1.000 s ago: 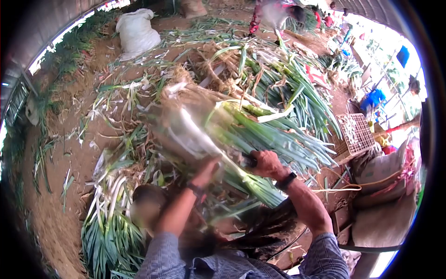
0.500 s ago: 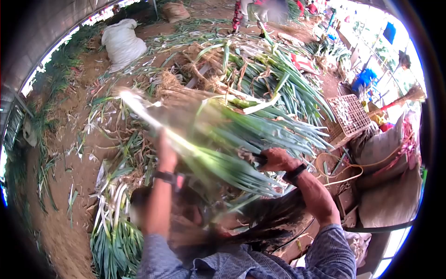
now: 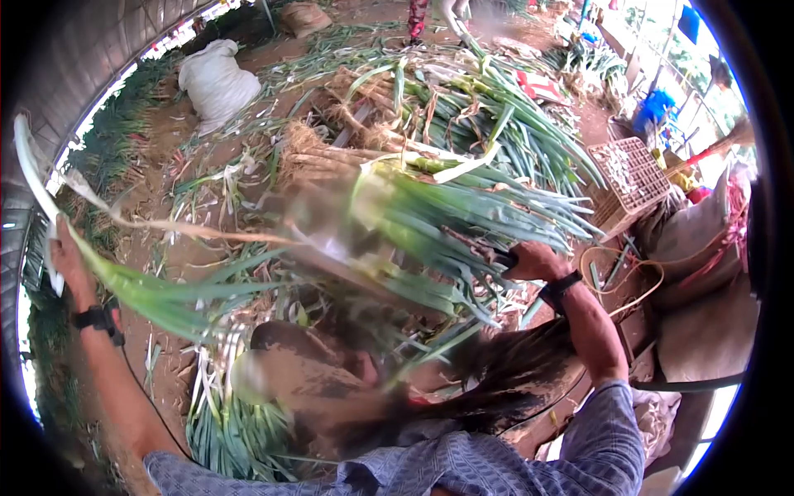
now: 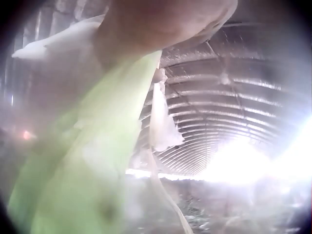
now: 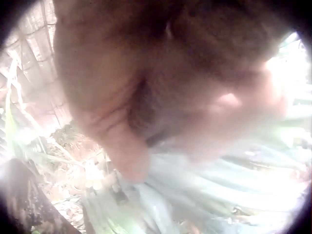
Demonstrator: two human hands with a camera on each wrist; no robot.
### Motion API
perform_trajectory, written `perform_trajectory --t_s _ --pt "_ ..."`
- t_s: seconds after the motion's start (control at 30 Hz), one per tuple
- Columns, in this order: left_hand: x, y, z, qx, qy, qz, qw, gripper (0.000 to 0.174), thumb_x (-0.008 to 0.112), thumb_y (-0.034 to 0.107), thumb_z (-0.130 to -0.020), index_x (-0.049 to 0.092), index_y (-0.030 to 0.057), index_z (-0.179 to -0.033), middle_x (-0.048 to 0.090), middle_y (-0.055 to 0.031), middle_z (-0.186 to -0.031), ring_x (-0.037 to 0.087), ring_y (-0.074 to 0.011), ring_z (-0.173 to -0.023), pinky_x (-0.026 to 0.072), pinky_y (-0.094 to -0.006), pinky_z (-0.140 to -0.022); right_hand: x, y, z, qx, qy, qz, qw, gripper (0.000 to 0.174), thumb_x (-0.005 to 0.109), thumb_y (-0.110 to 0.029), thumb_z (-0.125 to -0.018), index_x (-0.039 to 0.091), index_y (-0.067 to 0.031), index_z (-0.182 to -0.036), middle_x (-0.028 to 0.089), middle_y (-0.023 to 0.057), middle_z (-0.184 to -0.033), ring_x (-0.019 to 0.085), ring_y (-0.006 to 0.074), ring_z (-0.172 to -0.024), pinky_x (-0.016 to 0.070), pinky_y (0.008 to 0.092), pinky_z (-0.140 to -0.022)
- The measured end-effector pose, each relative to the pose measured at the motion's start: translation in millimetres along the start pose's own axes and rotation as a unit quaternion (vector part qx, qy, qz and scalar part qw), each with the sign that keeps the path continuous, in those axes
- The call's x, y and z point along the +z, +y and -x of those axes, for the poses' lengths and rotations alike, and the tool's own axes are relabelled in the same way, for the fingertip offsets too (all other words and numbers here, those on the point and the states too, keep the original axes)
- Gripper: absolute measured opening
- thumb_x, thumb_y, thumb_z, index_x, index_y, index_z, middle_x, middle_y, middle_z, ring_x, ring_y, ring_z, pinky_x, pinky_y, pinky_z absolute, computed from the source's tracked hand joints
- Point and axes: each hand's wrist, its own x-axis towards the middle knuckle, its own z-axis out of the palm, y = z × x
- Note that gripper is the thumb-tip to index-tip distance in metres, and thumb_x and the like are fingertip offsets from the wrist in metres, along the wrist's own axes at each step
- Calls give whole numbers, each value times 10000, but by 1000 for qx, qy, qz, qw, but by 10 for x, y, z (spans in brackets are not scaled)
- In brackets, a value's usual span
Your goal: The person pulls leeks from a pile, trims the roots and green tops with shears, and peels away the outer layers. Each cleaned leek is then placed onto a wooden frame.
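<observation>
One leek [image 3: 136,287]: I'm watching left hand [image 3: 73,266] gripping it aside, likely avoiding pile [image 3: 488,221] near right hand [image 3: 539,262]; latter grasping dark handle [image 3: 502,259].

Most of the upper right wrist view is filled by the blurred right hand [image 5: 170,87], its thumb [image 5: 127,158] pointed downward and its fingers curled. Below it, long leaves [image 5: 229,195] are spread, washed pale by glare. At left, pale litter [image 5: 73,170] is seen between ribbed sheeting [image 5: 36,58] above and a dark, mottled surface [image 5: 29,200] in the lower corner.
</observation>
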Motion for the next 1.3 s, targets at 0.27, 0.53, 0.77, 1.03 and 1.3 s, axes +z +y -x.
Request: perform_trajectory --t_s 0.27,0.53,0.77,1.03,1.3 --pt "-1937 -2547 56 263 -167 -618 722 492 667 322 -906 575 14 -1278 630 -233 -1208 587 -415 -1142 488 -426 -947 86 -46 19 4 -103 -90 991 490 709 -488 -744 726 -37 -937 700 180 -816 653 341 -736 507 440 -727" --pt "809 -1415 2260 -230 -412 -126 873 239 625 214 -915 613 21 -774 559 12 -693 528 -116 -634 456 -314 -548 207 -363 -388 0 -56 -48 997 501 709 -509 -722 735 -63 -948 698 192 -831 675 374 -799 522 467 -744" --pt "3264 -442 3669 -257 -624 174 717 200 606 194 -977 646 17 -1060 708 -109 -999 714 -181 -871 613 -307 -696 259 -627 -732 -1 -82 -28 996 548 720 -510 -690 745 -46 -982 709 198 -883 684 366 -876 536 456 -794" --pt "4278 -1020 4710 -101 -343 -3 934 243 682 190 -794 627 -6 -926 693 -199 -882 683 -351 -871 526 -423 -771 113 -721 -735 -4 -81 -25 996 499 737 -518 -707 733 -61 -906 695 199 -831 677 383 -808 534 467 -732" --pt "4268 -741 4693 -165 -287 -117 936 365 590 325 -883 614 -14 -1014 669 -251 -988 650 -424 -938 517 -472 -825 282 -436 -804 -36 -45 -45 997 448 745 -487 -733 725 -89 -939 701 166 -833 671 357 -798 515 463 -735"
